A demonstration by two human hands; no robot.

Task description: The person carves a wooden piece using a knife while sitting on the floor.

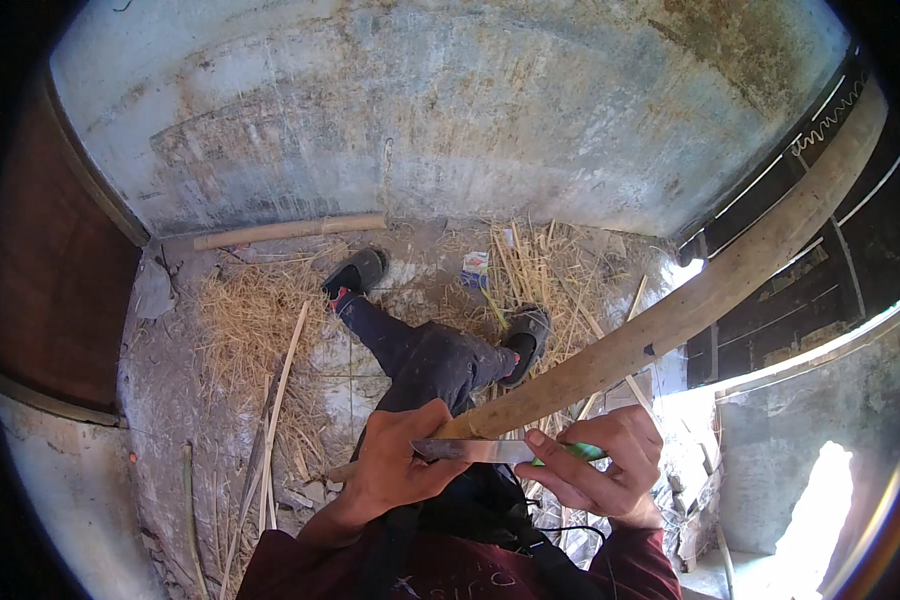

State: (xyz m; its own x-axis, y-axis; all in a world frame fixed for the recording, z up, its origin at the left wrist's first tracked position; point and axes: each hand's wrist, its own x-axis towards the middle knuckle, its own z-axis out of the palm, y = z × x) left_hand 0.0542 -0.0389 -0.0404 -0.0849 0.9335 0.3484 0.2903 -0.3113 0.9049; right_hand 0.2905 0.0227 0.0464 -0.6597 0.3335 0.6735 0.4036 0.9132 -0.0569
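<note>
A long bamboo pole (660,325) slants from my lap up to the far right. My left hand (395,462) is closed around its near end, beside a joint. In my right hand (610,462) is a knife (485,451) with a green handle, most of the handle hidden by the fingers. Its flat metal blade lies crosswise against the pole near that joint. The tip of the blade reaches my left hand, where the thumb and fingers are close to it; whether they pinch it is unclear.
Dry straw-like shavings (255,310) litter the floor around my dark shoes. A small printed box (475,269) lies between thin strips (535,260) and my legs. Another bamboo length (290,231) rests along the stained wall (400,110). Long thin slats (282,420) lie at the left.
</note>
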